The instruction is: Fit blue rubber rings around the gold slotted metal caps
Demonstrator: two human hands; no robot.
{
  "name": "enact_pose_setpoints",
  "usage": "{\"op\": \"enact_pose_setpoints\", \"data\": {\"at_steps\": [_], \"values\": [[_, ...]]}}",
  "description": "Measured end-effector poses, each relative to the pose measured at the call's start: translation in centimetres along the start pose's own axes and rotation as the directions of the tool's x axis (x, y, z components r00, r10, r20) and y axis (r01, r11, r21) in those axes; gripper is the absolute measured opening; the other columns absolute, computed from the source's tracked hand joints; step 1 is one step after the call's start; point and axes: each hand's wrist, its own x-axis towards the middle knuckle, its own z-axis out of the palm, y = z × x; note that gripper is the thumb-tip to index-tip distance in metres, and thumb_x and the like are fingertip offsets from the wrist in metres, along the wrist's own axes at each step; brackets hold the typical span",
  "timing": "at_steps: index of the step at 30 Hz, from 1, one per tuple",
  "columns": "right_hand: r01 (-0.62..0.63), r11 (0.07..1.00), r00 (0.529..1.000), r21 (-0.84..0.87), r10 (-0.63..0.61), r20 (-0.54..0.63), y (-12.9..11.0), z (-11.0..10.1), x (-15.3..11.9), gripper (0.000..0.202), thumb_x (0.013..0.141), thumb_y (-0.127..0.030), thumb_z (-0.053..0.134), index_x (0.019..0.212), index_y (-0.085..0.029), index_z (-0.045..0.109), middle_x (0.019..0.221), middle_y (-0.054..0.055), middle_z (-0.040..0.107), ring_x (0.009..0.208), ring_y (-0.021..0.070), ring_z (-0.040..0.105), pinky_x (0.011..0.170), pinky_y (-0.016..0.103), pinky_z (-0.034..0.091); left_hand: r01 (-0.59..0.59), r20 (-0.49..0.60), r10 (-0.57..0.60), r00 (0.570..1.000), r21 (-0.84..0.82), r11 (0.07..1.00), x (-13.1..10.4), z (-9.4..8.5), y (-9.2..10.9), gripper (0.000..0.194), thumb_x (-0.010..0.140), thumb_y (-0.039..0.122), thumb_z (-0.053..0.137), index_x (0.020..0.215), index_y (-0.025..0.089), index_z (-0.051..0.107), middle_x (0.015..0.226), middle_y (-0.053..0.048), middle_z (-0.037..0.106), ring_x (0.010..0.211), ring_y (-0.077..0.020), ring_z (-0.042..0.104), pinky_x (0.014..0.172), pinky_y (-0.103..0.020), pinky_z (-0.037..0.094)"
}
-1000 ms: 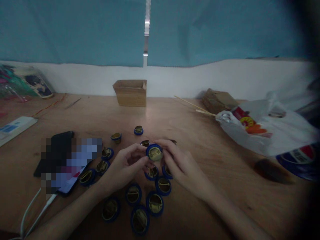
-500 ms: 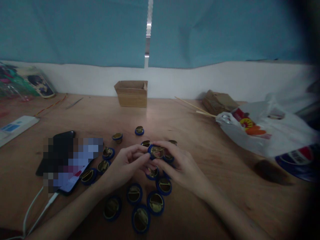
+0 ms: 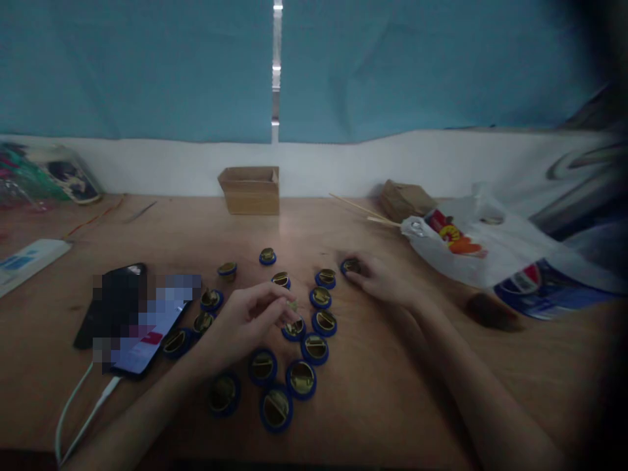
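Several round blue-rimmed badges lie on the wooden table with gold pin backs up, among them a badge point(image 3: 275, 408) near the front and a badge point(image 3: 267, 256) at the back. My right hand point(image 3: 375, 278) is closed on a badge point(image 3: 350, 266) at the right of the group, down at the table surface. Above the middle badges hovers my left hand point(image 3: 255, 317), its fingers curled together; something small and pale shows at the fingertips, too blurred to name. Part of a badge point(image 3: 294, 328) shows just below those fingers.
A small open cardboard box point(image 3: 251, 191) stands by the wall. Two phones, one black point(image 3: 115, 297) and one with a lit screen point(image 3: 147, 340) and white cable, lie at left. A power strip point(image 3: 32, 261) is further left. At right are sticks, a brown package point(image 3: 405, 199) and a plastic bag point(image 3: 495, 242).
My right hand has moved away from my left, rightward and slightly back, taking the badge from between the hands down to the table. The view has shifted slightly.
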Motion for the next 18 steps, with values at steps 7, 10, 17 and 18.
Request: {"op": "enact_pose_setpoints", "data": {"at_steps": [7, 10, 17, 18], "values": [[0.070, 0.994, 0.997, 0.088, -0.071, 0.009, -1.3, 1.7, 0.1, 0.042, 0.086, -0.027, 0.058, 0.128, -0.023, 0.055, 0.120, 0.007, 0.067, 0.108, 0.0239, 0.063, 0.097, 0.042, 0.050, -0.099, -0.015, 0.126, 0.992, 0.528, 0.844, -5.2, -1.9, 1.6, 0.023, 0.094, 0.031, 0.048, 0.114, 0.028, 0.060, 0.108, -0.002, 0.071, 0.098, -0.0195, 0.068, 0.081, -0.033, 0.055], [0.038, 0.994, 0.999, 0.106, -0.034, -0.038, -1.8, 2.3, 0.3, 0.035, 0.092, -0.033, 0.050, 0.125, -0.022, 0.057, 0.122, 0.008, 0.066, 0.112, 0.0243, 0.062, 0.100, 0.044, 0.047, -0.032, -0.272, 0.378, 0.885, 0.774, 0.632, -8.9, -2.4, -0.7, 0.038, 0.087, 0.038, 0.057, 0.122, 0.027, 0.054, 0.134, -0.008, 0.057, 0.122, -0.0290, 0.055, 0.099, -0.047, 0.047], [0.017, 0.995, 0.994, 0.103, -0.005, -0.112, -3.0, 3.3, 0.4, 0.035, 0.096, -0.039, 0.041, 0.115, -0.020, 0.064, 0.120, 0.009, 0.067, 0.115, 0.0247, 0.059, 0.105, 0.045, 0.040, 0.317, -0.583, 0.302, 0.754, 0.726, 0.610, -11.3, 1.8, -6.4, 0.069, 0.084, 0.047, 0.053, 0.144, 0.026, 0.028, 0.148, -0.017, 0.036, 0.139, -0.0428, 0.030, 0.103, -0.064, 0.036], [0.023, 0.995, 0.994, 0.101, -0.011, -0.112, -3.2, 3.4, 0.3, 0.036, 0.097, -0.041, 0.041, 0.115, -0.020, 0.064, 0.119, 0.009, 0.067, 0.114, 0.0245, 0.059, 0.104, 0.045, 0.041, 0.355, -0.635, 0.281, 0.720, 0.684, 0.637, -10.9, 2.5, -6.5, 0.069, 0.082, 0.046, 0.057, 0.143, 0.027, 0.030, 0.148, -0.016, 0.034, 0.140, -0.0431, 0.026, 0.104, -0.065, 0.035]]}}
